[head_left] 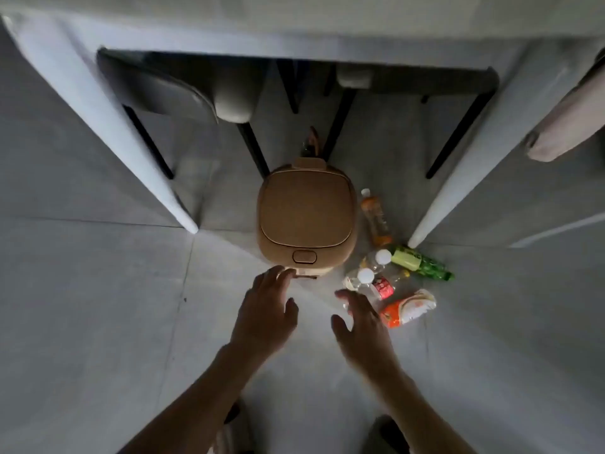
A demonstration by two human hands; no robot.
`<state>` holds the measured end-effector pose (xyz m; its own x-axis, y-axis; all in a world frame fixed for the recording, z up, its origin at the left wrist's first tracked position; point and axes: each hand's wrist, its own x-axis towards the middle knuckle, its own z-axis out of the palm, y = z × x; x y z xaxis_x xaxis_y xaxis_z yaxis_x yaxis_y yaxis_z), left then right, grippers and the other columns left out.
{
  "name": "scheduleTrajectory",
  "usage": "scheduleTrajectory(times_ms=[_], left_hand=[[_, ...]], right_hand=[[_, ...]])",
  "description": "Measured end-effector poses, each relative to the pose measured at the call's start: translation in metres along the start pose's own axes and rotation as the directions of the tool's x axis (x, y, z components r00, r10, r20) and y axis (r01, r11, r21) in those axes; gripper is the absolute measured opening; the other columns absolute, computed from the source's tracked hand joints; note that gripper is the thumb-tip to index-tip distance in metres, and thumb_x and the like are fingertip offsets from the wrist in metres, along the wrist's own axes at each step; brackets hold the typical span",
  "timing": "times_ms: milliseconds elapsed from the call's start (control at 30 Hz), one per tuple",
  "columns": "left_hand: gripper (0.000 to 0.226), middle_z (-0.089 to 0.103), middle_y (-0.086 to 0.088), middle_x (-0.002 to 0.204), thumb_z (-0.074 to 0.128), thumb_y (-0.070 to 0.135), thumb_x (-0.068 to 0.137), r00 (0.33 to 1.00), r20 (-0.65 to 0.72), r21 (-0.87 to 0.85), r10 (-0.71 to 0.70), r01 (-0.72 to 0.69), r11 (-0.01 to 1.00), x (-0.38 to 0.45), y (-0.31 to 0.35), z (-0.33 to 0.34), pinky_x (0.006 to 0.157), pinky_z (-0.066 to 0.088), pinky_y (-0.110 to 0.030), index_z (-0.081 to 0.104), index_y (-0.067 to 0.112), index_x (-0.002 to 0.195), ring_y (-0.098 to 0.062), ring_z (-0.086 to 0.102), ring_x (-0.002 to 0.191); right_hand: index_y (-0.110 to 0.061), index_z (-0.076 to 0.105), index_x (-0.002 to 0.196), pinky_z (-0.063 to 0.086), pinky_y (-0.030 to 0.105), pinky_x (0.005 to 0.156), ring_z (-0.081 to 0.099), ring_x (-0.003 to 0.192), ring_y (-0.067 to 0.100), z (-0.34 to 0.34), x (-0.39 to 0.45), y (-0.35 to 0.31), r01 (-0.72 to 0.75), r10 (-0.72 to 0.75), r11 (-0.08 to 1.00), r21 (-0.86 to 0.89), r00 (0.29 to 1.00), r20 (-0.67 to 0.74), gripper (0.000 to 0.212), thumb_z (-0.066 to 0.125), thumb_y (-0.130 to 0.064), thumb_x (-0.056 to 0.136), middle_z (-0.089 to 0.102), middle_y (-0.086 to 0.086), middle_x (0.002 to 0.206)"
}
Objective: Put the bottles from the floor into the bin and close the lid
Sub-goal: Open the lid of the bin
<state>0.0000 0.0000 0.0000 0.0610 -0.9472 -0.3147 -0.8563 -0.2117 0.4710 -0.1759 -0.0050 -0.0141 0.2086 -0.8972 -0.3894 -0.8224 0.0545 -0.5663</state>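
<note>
In the head view, a tan bin (pixel 306 221) is seen standing on the grey floor (pixel 98 306) between the white table legs (pixel 425 224), its lid (pixel 304 208) shut and a latch button (pixel 304 256) set at its near edge. The bottles are scattered on the floor just right of the bin: an orange bottle (pixel 376 221) lying alongside it, a green bottle (pixel 422 263) near the right leg, two clear bottles (pixel 379 262) with white caps, and an orange-and-white pack (pixel 409 308) nearest the viewer. The left hand (pixel 266 309) is held spread and empty, its fingertips (pixel 284 273) at the bin's lower front. The right hand (pixel 360 322) is likewise spread, grasping nothing, just beside the pack and the nearer clear bottle.
</note>
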Motion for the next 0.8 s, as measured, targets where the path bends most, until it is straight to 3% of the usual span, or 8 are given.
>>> scheduleTrajectory(times_ms=[100, 200, 267, 367, 500, 567, 667, 800], left_hand=[[0.056, 0.058, -0.006, 0.134, 0.062, 0.01, 0.081, 0.934, -0.112, 0.184, 0.338, -0.315, 0.931, 0.047, -0.036, 0.054, 0.104, 0.046, -0.043, 0.05, 0.015, 0.135, -0.025, 0.05, 0.125], [0.048, 0.063, -0.009, 0.121, 0.066, 0.014, 0.076, 0.799, -0.074, 0.329, 0.596, -0.545, 0.771, 0.08, -0.068, 0.091, 0.1, 0.051, -0.043, 0.052, 0.016, 0.122, -0.027, 0.054, 0.111], [0.036, 0.06, -0.009, 0.121, 0.063, 0.014, 0.081, 0.703, -0.152, 0.442, 0.695, -0.58, 0.684, 0.093, -0.089, 0.112, 0.102, 0.047, -0.04, 0.055, 0.017, 0.117, -0.026, 0.051, 0.108], [0.026, 0.05, -0.007, 0.12, 0.041, 0.017, 0.098, 0.478, -0.255, 0.565, 0.841, -0.632, 0.531, 0.124, -0.112, 0.126, 0.109, 0.037, -0.042, 0.066, 0.019, 0.107, -0.026, 0.051, 0.104], [0.009, 0.055, -0.005, 0.104, 0.054, 0.019, 0.093, 0.277, -0.331, 0.699, 0.902, -0.57, 0.432, 0.149, -0.118, 0.142, 0.114, 0.034, -0.045, 0.063, 0.02, 0.09, -0.025, 0.053, 0.09], [0.013, 0.063, -0.006, 0.093, 0.053, 0.018, 0.091, 0.246, -0.387, 0.697, 0.889, -0.553, 0.456, 0.146, -0.119, 0.142, 0.114, 0.034, -0.045, 0.065, 0.018, 0.086, -0.025, 0.053, 0.085], [0.018, 0.067, -0.007, 0.083, 0.052, 0.017, 0.089, 0.295, -0.315, 0.73, 0.902, -0.532, 0.429, 0.136, -0.115, 0.132, 0.113, 0.032, -0.048, 0.069, 0.017, 0.083, -0.025, 0.055, 0.077], [0.018, 0.065, -0.008, 0.081, 0.052, 0.017, 0.086, 0.371, -0.339, 0.681, 0.865, -0.538, 0.497, 0.124, -0.096, 0.124, 0.107, 0.037, -0.053, 0.067, 0.016, 0.076, -0.028, 0.056, 0.072]], right_hand=[[-0.018, 0.04, 0.143, 0.041, 0.04, 0.106, 0.047, 0.134, 0.028, 0.044, 0.059, 0.024, 0.271, -0.313, 0.929, -0.25, 0.939, -0.143, 0.059, 0.061, -0.025, 0.088, 0.045, 0.007, 0.15], [-0.01, 0.046, 0.143, 0.04, 0.051, 0.109, 0.045, 0.136, 0.033, 0.072, 0.112, 0.05, 0.482, -0.585, 0.735, -0.477, 0.806, -0.088, 0.056, 0.054, -0.026, 0.089, 0.048, 0.013, 0.148], [-0.007, 0.054, 0.136, 0.037, 0.052, 0.112, 0.048, 0.134, 0.034, 0.089, 0.137, 0.069, 0.521, -0.705, 0.611, -0.595, 0.7, -0.111, 0.051, 0.055, -0.025, 0.089, 0.055, 0.014, 0.141], [-0.006, 0.057, 0.127, 0.037, 0.052, 0.111, 0.054, 0.127, 0.035, 0.106, 0.164, 0.084, 0.531, -0.807, 0.534, -0.658, 0.552, -0.21, 0.047, 0.065, -0.027, 0.085, 0.062, 0.016, 0.131], [-0.002, 0.065, 0.118, 0.037, 0.055, 0.109, 0.051, 0.132, 0.035, 0.114, 0.178, 0.093, 0.58, -0.88, 0.471, -0.664, 0.356, -0.314, 0.037, 0.067, -0.018, 0.085, 0.06, 0.019, 0.134], [-0.001, 0.071, 0.111, 0.037, 0.055, 0.11, 0.047, 0.135, 0.034, 0.109, 0.179, 0.089, 0.602, -0.897, 0.441, -0.666, 0.316, -0.309, 0.03, 0.066, -0.017, 0.086, 0.056, 0.019, 0.138], [-0.002, 0.074, 0.106, 0.036, 0.055, 0.111, 0.042, 0.139, 0.034, 0.099, 0.174, 0.081, 0.626, -0.917, 0.398, -0.671, 0.29, -0.274, 0.026, 0.062, -0.016, 0.088, 0.052, 0.017, 0.142], [-0.007, 0.073, 0.111, 0.033, 0.053, 0.114, 0.04, 0.14, 0.032, 0.092, 0.154, 0.089, 0.609, -0.901, 0.434, -0.664, 0.306, -0.309, 0.031, 0.063, -0.01, 0.082, 0.05, 0.013, 0.144]])
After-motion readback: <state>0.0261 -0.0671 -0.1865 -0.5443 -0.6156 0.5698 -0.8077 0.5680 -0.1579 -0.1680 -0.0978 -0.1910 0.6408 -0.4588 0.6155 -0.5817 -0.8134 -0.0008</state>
